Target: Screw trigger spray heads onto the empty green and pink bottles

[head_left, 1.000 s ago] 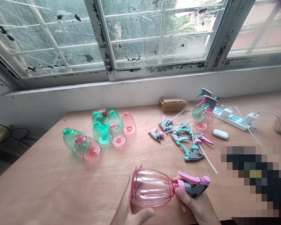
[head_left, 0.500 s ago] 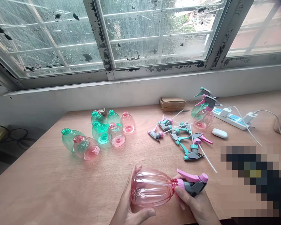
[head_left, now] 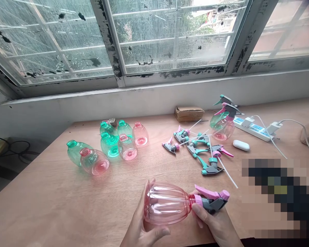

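Observation:
A clear pink spray bottle point(head_left: 167, 204) lies sideways in my hands above the table's near edge. My left hand point(head_left: 141, 219) cups its base, with the thumb below and the fingers behind. At the neck, my right hand point(head_left: 208, 219) grips the pink collar of the trigger sprayer point(head_left: 213, 200), thumb in front. The sprayer's grey and pink head points right, and its pink trigger is on the upper side. Part of the neck thread shows between bottle and collar. A white tube shows faintly through the bottle wall. The right fingers are mostly hidden behind the neck.
Several green and pink bottles without sprayers point(head_left: 113, 142) stand or lie at left. Loose trigger sprayers point(head_left: 195, 147) with white tubes are piled at centre right. Behind them are two bottles with sprayers point(head_left: 224, 130), a power strip point(head_left: 252, 128), a white case point(head_left: 241, 145) and a cardboard box point(head_left: 189, 114).
Almost nothing differs. The bottle and both hands keep nearly the same pose, and the whole view has shifted very slightly.

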`<move>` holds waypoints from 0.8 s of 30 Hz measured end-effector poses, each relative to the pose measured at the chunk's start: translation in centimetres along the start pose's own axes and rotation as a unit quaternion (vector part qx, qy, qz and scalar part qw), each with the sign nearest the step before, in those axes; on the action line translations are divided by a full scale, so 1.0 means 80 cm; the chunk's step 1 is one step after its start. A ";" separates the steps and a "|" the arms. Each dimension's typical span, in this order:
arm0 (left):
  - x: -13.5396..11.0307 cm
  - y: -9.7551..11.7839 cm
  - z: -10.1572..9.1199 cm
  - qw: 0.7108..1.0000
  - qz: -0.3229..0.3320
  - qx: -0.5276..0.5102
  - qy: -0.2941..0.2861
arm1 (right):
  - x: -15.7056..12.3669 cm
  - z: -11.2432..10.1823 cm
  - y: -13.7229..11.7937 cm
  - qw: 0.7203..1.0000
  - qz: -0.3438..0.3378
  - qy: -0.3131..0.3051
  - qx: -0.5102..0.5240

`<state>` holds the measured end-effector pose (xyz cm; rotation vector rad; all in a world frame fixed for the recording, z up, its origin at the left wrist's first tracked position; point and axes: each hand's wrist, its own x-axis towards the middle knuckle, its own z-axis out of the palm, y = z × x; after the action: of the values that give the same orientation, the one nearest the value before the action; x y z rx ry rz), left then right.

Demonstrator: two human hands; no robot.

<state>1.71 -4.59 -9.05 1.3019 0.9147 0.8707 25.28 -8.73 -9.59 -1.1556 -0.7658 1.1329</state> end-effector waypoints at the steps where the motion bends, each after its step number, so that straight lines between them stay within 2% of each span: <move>1: 0.001 0.002 0.003 1.000 0.001 0.003 0.005 | 0.000 0.000 0.000 1.000 0.000 -0.002 -0.004; 5: 0.000 0.005 0.010 1.000 0.012 0.010 0.015 | 0.001 -0.001 -0.002 1.000 0.005 -0.008 -0.004; 12: -0.002 0.003 0.003 0.999 0.020 -0.021 -0.014 | -0.001 0.000 -0.004 1.000 0.012 -0.007 0.005; 19: -0.002 0.012 0.015 1.000 0.003 0.005 0.014 | -0.001 0.002 -0.002 1.000 0.011 -0.004 0.027; 24: -0.003 0.010 0.006 1.000 0.006 -0.007 -0.009 | -0.002 0.002 -0.004 1.000 0.017 -0.002 0.024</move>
<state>2.06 -4.96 -8.24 1.3021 0.8867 0.8717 25.15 -8.84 -9.18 -1.1299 -0.7210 1.1754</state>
